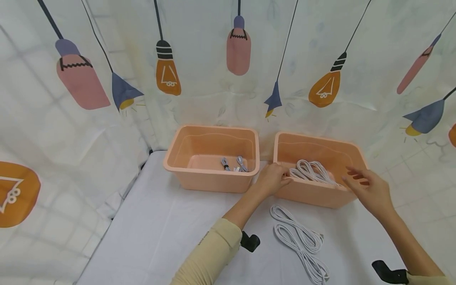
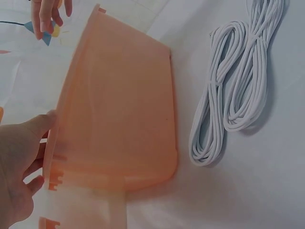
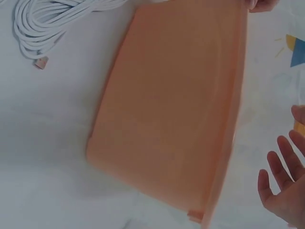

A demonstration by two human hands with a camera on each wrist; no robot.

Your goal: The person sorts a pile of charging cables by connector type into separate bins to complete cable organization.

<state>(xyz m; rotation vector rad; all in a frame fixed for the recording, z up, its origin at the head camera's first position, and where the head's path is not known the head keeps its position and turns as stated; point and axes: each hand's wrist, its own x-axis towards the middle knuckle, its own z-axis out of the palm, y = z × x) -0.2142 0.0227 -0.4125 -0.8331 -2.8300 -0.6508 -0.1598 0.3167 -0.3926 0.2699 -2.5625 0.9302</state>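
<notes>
At the near left corner of the right-hand peach plastic bin, my left hand grips the rim, thumb and fingers on either side of it in the left wrist view. Inside that bin lies a coiled white cable bundle. My right hand hovers by the bin's right end, its fingers loosely spread and holding nothing. The right wrist view shows that hand's fingers apart from the bin wall. Two more bundled white cables lie side by side on the table in front of the bin.
A second peach bin stands to the left, with small grey cable bundles at its right side. White cloth covers the table. Behind the bins hangs a curtain printed with lamps.
</notes>
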